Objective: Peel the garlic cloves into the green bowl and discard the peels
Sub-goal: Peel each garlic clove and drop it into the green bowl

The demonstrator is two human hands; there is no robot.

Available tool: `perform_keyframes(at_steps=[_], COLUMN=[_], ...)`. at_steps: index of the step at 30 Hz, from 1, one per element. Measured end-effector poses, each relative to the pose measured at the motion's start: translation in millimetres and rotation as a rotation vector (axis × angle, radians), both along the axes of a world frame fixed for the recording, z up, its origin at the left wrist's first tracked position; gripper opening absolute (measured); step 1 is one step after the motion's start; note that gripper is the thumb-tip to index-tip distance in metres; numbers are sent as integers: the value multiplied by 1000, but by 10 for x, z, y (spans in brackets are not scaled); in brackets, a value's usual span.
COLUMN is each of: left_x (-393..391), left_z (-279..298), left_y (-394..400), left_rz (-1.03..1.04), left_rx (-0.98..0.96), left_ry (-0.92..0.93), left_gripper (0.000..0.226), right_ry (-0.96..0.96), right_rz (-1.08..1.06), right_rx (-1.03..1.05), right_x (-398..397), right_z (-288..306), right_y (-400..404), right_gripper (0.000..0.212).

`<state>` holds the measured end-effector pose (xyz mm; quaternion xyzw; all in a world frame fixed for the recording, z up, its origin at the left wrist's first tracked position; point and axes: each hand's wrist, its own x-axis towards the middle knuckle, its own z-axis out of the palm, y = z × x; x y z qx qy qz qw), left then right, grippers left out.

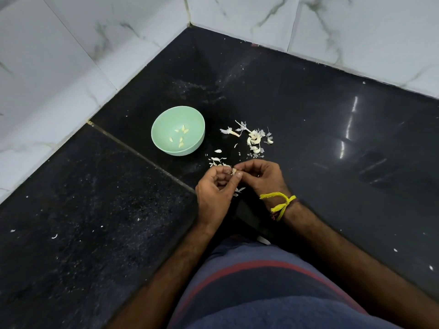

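Together, both hands' grip pinches a garlic clove [234, 171] over the black stone counter [308, 115] beneath marbled white wall tiles [71, 55].

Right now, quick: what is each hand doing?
Left hand: fingers curled, pinching the garlic clove.
Right hand: fingers curled, fingertips pinching the same clove from the other side.

- The garlic clove [234, 171], pinched between the left hand [217, 186] and right hand [257, 174] near the green bowl [178, 115], is mostly hidden by fingertips.
- Peels [238, 191] under the hands are partly covered.
- The pieces [181, 138] inside the bowl are too small to count surely.
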<state>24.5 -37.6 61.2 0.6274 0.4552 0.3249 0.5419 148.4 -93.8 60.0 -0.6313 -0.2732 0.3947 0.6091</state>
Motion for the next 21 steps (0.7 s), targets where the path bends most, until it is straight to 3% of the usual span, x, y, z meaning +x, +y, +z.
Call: perform_keyframes(at_steps=[5,15,21], left_x=[-6,25,37], left_z=[-71,-130,-116], left_y=[16,16,15], left_rz=[-1,24,-18], left_rx=[-104,-207,-249], left_ry=[-98,-97,-108], left_gripper=[4,14,18], right_ry=[-14,-30,-63], right_rz=[12,-26,1], right_rx=[2,-11,-2], right_x=[11,-50,-30], right_z=[0,13,76], right_y=[-29,-22,-41], right_gripper=[11,11,22])
